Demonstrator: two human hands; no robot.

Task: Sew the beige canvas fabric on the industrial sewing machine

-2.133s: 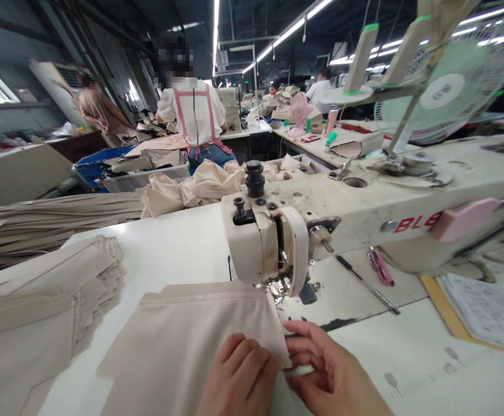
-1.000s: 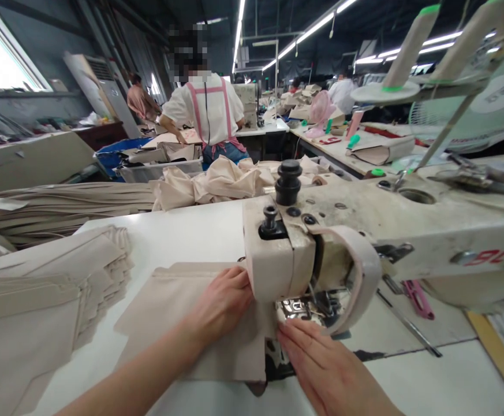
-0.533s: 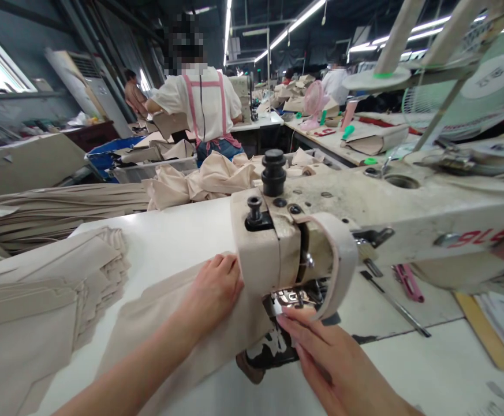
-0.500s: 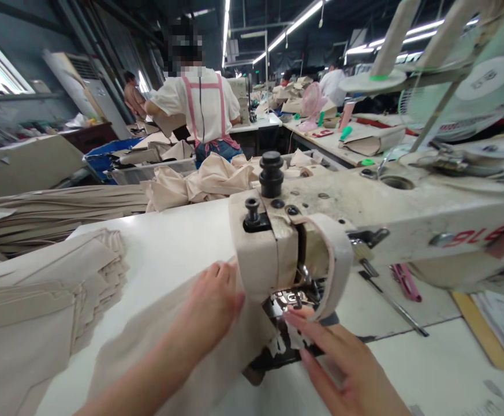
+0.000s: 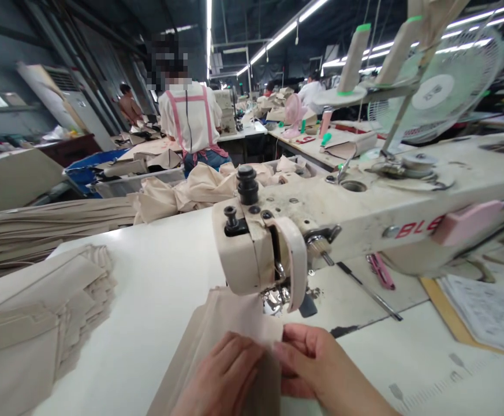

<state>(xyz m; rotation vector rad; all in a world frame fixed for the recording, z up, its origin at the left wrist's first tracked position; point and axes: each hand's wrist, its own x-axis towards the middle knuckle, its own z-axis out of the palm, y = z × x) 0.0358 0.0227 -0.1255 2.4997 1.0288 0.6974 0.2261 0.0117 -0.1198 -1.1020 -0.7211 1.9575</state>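
Note:
A beige fabric piece (image 5: 234, 318) lies on the white table in front of the sewing machine head (image 5: 243, 254), its far end close to the metal presser foot (image 5: 275, 300). My left hand (image 5: 226, 370) rests on top of the fabric, fingers curled together and gripping it; their tips are partly hidden. At the fabric's right edge, my right hand (image 5: 312, 361) is closed, pinching the cloth between thumb and fingers. Both hands are close together, on the near side of the presser foot.
Stacked beige pieces (image 5: 56, 312) lie at left, with crumpled cloth (image 5: 191, 190) behind the machine. At right are a metal rod (image 5: 370, 292), a pink cutter (image 5: 380, 271) and papers (image 5: 485, 306). A co-worker (image 5: 191, 115) stands ahead, facing away.
Both hands have come nearer to me, the left also rightward. The fabric now lies before the presser foot, and my right hand has closed on its edge. The camera view has turned right.

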